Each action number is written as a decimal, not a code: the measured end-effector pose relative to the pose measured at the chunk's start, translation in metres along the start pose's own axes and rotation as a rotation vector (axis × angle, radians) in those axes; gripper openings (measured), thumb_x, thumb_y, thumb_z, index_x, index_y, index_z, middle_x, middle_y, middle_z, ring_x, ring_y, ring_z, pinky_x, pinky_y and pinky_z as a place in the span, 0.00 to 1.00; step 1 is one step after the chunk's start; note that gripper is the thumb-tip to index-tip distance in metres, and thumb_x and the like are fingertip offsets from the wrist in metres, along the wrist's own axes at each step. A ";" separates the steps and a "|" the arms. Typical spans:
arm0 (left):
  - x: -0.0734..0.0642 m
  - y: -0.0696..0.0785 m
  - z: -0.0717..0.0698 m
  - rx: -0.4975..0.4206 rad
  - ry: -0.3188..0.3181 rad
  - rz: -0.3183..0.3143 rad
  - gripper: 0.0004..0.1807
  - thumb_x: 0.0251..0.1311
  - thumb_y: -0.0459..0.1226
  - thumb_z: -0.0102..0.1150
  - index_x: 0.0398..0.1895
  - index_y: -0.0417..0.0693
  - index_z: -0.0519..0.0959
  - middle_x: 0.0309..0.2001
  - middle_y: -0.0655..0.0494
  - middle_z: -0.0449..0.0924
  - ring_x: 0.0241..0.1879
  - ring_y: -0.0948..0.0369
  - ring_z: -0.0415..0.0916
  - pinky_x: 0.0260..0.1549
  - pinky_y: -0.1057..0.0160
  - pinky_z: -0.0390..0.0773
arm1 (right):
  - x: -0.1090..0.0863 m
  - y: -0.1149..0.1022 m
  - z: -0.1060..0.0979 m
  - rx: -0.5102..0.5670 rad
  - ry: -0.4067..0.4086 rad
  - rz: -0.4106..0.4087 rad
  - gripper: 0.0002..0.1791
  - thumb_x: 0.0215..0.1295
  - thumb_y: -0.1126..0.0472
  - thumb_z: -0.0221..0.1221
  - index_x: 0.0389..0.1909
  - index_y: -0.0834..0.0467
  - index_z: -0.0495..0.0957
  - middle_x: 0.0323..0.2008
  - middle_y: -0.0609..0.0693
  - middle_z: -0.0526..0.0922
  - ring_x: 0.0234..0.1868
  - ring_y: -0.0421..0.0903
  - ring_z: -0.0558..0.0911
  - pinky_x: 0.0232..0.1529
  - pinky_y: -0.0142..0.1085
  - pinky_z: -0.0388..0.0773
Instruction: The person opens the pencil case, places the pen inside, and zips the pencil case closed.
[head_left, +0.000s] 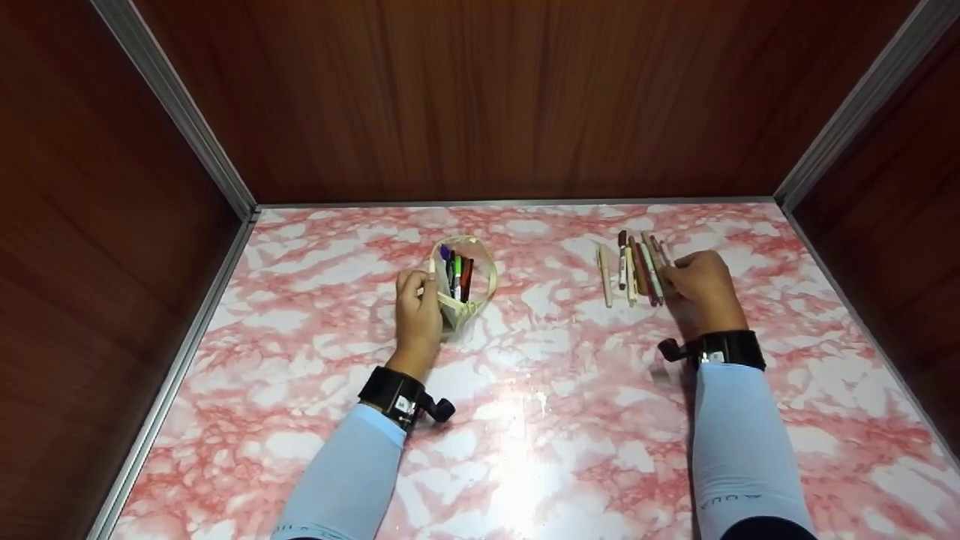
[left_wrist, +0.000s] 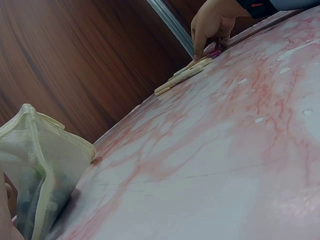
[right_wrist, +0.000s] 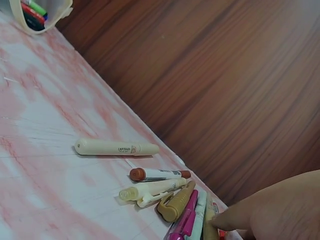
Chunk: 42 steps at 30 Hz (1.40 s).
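Observation:
A pale yellow mesh pencil pouch (head_left: pixel 459 321) stands with its mouth open left of centre. My left hand (head_left: pixel 418 311) grips its left side, thumb at the rim. Several pens and markers (head_left: pixel 458 276) stand inside, with blue, green and orange-red parts showing. Farther right, my right hand (head_left: pixel 703 281) reaches down over a row of loose pens, touching its right end. In the right wrist view a finger meets a tan pen (right_wrist: pixel 210 220); other fingertips are hidden. Beside it lie a mint pen (right_wrist: pixel 197 215), a magenta pen (right_wrist: pixel 185 220), a brown-capped marker (right_wrist: pixel 159 174) and a cream pen (right_wrist: pixel 116 148).
The pink-and-white marbled tabletop (head_left: pixel 525 405) lies between the hands. Dark wood panels (head_left: pixel 480 97) rise behind and at both sides, with metal strips (head_left: pixel 187 112) along the corners. Black camera bands (head_left: pixel 731 351) sit on both wrists.

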<state>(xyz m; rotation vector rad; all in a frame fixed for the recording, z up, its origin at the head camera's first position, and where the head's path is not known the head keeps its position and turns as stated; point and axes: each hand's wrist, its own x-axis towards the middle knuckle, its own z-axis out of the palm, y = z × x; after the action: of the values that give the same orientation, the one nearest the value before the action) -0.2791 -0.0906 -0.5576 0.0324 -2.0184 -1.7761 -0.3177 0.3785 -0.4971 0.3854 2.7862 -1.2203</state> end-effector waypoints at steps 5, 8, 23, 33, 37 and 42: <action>0.000 0.001 -0.001 0.007 -0.002 0.004 0.09 0.82 0.34 0.56 0.42 0.36 0.81 0.55 0.48 0.74 0.57 0.56 0.75 0.56 0.63 0.80 | -0.001 0.001 -0.001 -0.009 0.021 0.002 0.24 0.85 0.51 0.61 0.59 0.71 0.88 0.48 0.63 0.92 0.42 0.52 0.87 0.40 0.39 0.84; -0.001 0.002 -0.002 0.012 -0.003 0.009 0.10 0.82 0.34 0.56 0.41 0.36 0.81 0.55 0.47 0.75 0.57 0.56 0.75 0.55 0.64 0.80 | 0.000 0.000 -0.003 -0.014 0.009 0.036 0.25 0.86 0.50 0.60 0.61 0.69 0.87 0.53 0.65 0.90 0.45 0.53 0.87 0.41 0.40 0.84; 0.000 0.001 -0.002 0.026 0.003 0.020 0.12 0.83 0.36 0.57 0.41 0.35 0.81 0.54 0.47 0.75 0.55 0.57 0.75 0.53 0.64 0.80 | -0.006 -0.004 -0.011 0.214 0.060 0.030 0.16 0.67 0.65 0.55 0.19 0.53 0.81 0.23 0.51 0.83 0.26 0.55 0.73 0.32 0.47 0.74; -0.001 0.003 -0.001 0.014 0.005 0.019 0.10 0.83 0.35 0.57 0.41 0.38 0.81 0.54 0.47 0.75 0.56 0.56 0.75 0.55 0.63 0.80 | -0.007 -0.034 -0.014 0.326 0.104 0.073 0.19 0.81 0.49 0.60 0.62 0.55 0.82 0.42 0.42 0.87 0.46 0.43 0.86 0.51 0.40 0.86; -0.001 0.002 -0.001 0.012 0.004 0.021 0.11 0.83 0.35 0.57 0.40 0.38 0.81 0.52 0.48 0.74 0.56 0.57 0.74 0.54 0.64 0.77 | -0.006 -0.048 -0.011 0.388 0.167 -0.023 0.13 0.78 0.56 0.62 0.57 0.57 0.82 0.35 0.35 0.86 0.39 0.35 0.88 0.43 0.30 0.86; 0.001 0.000 0.000 -0.003 0.010 0.024 0.11 0.84 0.35 0.57 0.40 0.37 0.81 0.52 0.48 0.73 0.54 0.57 0.74 0.52 0.65 0.77 | -0.012 -0.066 -0.006 0.512 0.192 -0.155 0.14 0.76 0.65 0.62 0.59 0.56 0.79 0.31 0.36 0.86 0.32 0.34 0.88 0.36 0.27 0.87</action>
<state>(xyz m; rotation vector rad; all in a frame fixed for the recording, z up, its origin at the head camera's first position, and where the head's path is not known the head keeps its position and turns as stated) -0.2795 -0.0910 -0.5570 0.0151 -2.0006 -1.7611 -0.3229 0.3377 -0.4440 0.3329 2.6566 -2.0399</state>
